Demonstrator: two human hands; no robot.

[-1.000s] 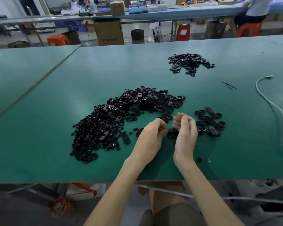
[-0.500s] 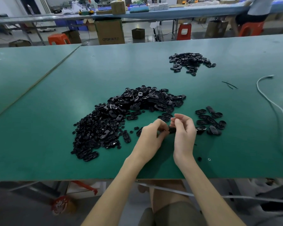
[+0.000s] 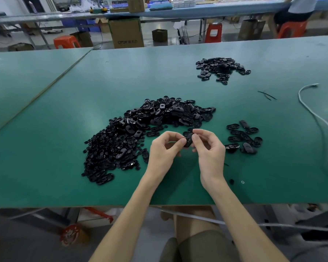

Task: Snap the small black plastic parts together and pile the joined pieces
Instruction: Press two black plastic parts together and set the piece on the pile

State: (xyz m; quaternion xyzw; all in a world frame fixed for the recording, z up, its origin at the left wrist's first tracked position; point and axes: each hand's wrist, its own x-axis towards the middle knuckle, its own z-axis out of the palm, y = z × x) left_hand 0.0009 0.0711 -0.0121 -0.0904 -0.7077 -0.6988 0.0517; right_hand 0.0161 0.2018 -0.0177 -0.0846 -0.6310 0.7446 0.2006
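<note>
Small black oval plastic part (image 3: 188, 141) is pinched between left hand (image 3: 164, 152) and right hand (image 3: 209, 150), both grips closed on it; edges should be aligned squarely before being pressed.

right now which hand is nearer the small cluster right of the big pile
Right: the right hand is just left of the small cluster, the left hand farther left.

The black part (image 3: 188, 142) is largely covered by fingertips of left hand (image 3: 164, 151) and right hand (image 3: 209, 149); single or joined: indeterminable. White cable (image 3: 322, 121): cut off at right edge. Small black item (image 3: 231, 181): unidentifiable
</note>
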